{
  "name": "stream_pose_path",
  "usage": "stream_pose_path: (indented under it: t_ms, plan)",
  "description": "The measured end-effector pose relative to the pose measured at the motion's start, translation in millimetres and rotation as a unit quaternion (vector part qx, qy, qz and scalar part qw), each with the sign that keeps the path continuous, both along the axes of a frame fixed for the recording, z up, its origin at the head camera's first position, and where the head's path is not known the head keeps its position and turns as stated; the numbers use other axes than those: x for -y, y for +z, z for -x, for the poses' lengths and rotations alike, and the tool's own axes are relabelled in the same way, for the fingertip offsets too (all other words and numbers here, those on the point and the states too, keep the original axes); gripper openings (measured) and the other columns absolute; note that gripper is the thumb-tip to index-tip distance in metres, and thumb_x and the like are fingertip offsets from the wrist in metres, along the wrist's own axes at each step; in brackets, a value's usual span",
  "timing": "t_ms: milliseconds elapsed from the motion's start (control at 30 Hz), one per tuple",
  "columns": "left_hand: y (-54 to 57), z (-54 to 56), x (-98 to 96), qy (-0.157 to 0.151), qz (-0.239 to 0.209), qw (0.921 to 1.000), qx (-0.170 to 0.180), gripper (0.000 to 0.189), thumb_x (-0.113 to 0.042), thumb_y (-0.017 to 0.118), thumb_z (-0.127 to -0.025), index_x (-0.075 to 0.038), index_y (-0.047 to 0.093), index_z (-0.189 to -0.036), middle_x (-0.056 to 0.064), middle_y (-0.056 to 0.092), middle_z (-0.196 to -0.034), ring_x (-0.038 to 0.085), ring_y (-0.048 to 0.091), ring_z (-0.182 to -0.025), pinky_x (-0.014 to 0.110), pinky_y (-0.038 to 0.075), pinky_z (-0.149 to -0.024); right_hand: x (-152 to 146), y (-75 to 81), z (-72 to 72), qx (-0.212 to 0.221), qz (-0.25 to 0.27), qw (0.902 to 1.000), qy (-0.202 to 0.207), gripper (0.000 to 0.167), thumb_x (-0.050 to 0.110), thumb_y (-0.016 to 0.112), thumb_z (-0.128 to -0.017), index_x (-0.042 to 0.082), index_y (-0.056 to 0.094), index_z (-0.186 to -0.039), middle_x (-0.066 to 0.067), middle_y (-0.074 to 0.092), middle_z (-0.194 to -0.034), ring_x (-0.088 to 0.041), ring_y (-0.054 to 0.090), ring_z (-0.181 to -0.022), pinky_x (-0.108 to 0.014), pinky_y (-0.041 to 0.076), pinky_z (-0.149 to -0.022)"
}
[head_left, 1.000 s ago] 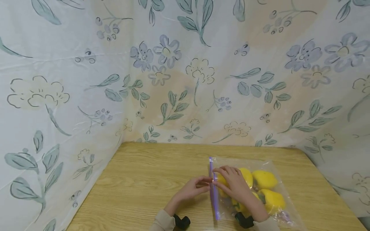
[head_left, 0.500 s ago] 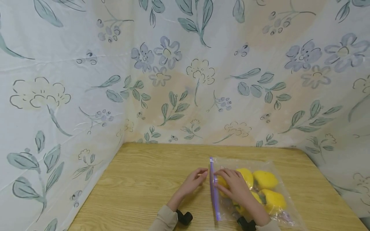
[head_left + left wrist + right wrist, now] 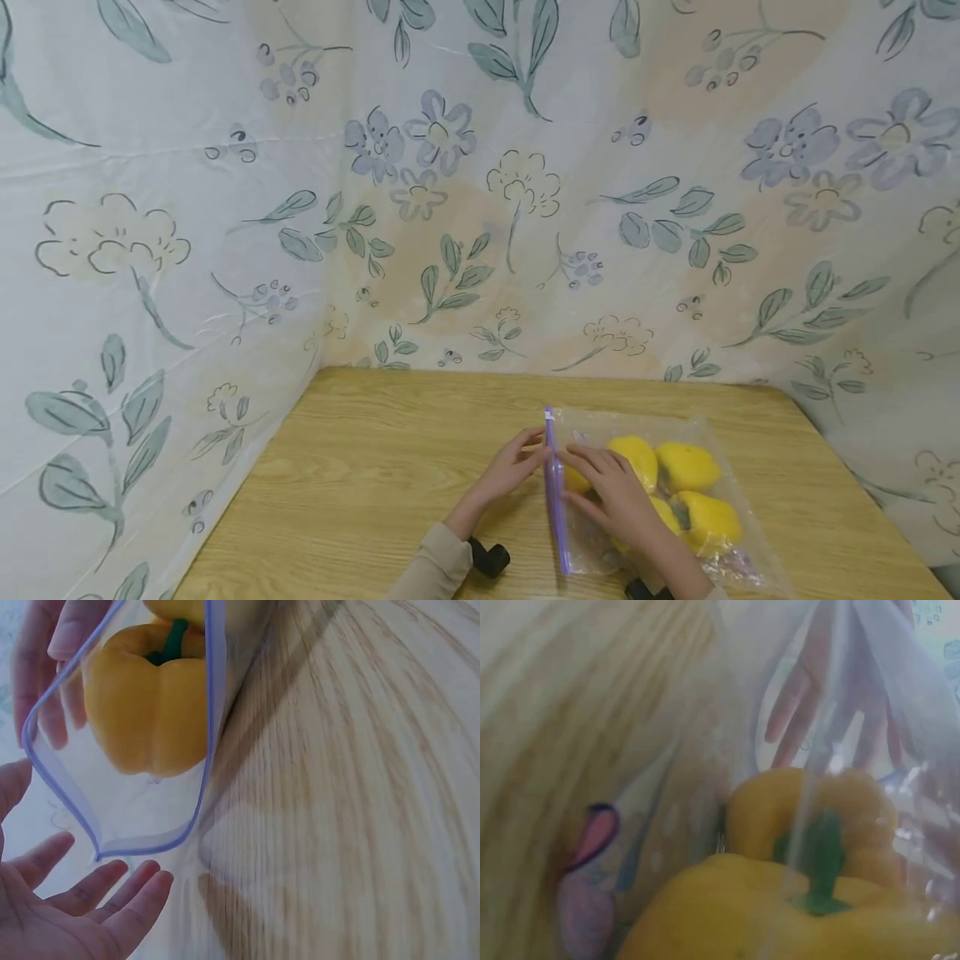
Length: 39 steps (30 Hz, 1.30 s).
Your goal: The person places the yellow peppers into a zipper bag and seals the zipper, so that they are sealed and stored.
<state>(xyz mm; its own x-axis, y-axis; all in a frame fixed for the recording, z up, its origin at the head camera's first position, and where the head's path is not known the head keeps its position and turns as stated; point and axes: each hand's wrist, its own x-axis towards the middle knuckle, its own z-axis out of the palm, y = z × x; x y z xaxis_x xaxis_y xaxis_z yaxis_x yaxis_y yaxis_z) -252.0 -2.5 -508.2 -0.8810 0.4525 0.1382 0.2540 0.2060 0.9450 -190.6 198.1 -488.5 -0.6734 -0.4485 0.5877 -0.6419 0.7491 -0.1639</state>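
Observation:
A clear zip bag [image 3: 592,546] with a purple zip edge [image 3: 557,500] lies on its side, its mouth facing left. Inside are several yellow bell peppers [image 3: 687,467] with green stems. The left wrist view looks into the gaping mouth, where one bell pepper [image 3: 150,712] shows near the opening. My left hand [image 3: 506,473] is at the zip edge, fingers loosely extended; contact with the rim cannot be made out. My right hand [image 3: 618,496] rests over the bag's upper side behind the zip, fingers spread loosely. The right wrist view shows bell peppers [image 3: 720,907] through blurred plastic.
The bag sits on the right part of a wood-grain table [image 3: 390,442]. Floral cloth [image 3: 480,250] hangs behind the table and along both sides. A black wrist mount [image 3: 490,558] sits at my left wrist. Pink print [image 3: 589,907] shows on the bag.
My left hand drew back slightly from the zip edge, then returned to it at a spot farther up. My right hand shifted a little right and nearer. The bag stays in place.

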Motion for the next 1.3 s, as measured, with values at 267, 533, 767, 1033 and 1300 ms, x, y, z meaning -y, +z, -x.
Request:
stream_pose_path:
  t_ms: [267,533,767,1033,1300]
  plan:
    - [3.1,3.0,-5.5,-0.012,-0.024,0.9994,0.024,0.046,-0.029,0.051,-0.095,-0.015,0.042,-0.139,0.019,0.047,-0.134,0.035,0.055,-0.112,0.043,0.051,-0.084,-2.0,-2.9,-8.4,-0.033,-0.010,0.9993,0.015,0.059,0.036,0.072,-0.076,0.018,0.055,-0.130,-0.009,0.055,-0.128,-0.029,0.052,-0.116,-0.059,0.036,-0.097]
    - [2.0,7.5,-7.4,0.000,-0.006,0.9999,0.011,0.049,-0.033,0.056,-0.093,-0.015,0.045,-0.137,0.014,0.047,-0.135,0.034,0.053,-0.114,0.039,0.051,-0.086,-2.2,-6.1,-12.2,-0.068,-0.012,0.9968,0.039,0.051,0.040,0.071,-0.075,0.018,0.062,-0.120,-0.009,0.056,-0.127,-0.032,0.051,-0.116,-0.059,0.037,-0.092]
    - [-1.7,16.6,-6.7,-0.015,-0.007,0.9996,0.021,0.050,-0.032,0.056,-0.092,-0.014,0.044,-0.137,0.018,0.042,-0.138,0.041,0.047,-0.119,0.043,0.050,-0.090,-4.1,-9.4,-21.7,-0.043,-0.018,0.9974,0.055,0.052,0.046,0.070,-0.074,0.021,0.062,-0.119,-0.009,0.052,-0.132,-0.031,0.046,-0.121,-0.040,0.015,-0.115]
    - [-5.9,27.9,-7.6,-0.027,-0.037,0.9981,0.041,0.047,-0.019,0.060,-0.090,-0.008,0.047,-0.134,0.021,0.048,-0.133,0.037,0.047,-0.120,0.041,0.052,-0.087,-3.5,-10.2,-34.1,-0.024,-0.016,0.9938,0.108,0.058,0.051,0.073,-0.070,0.019,0.062,-0.118,-0.013,0.046,-0.137,-0.038,0.038,-0.125,-0.036,-0.001,-0.117]
    - [-6.3,30.9,-10.2,-0.020,-0.059,0.9964,0.057,0.045,-0.015,0.063,-0.089,-0.006,0.049,-0.130,0.020,0.051,-0.125,0.035,0.055,-0.111,0.041,0.053,-0.085,-3.3,-13.6,-42.3,-0.024,-0.032,0.9920,0.120,0.064,0.059,0.073,-0.065,0.023,0.062,-0.117,-0.011,0.045,-0.140,-0.036,0.037,-0.129,-0.038,0.001,-0.117]
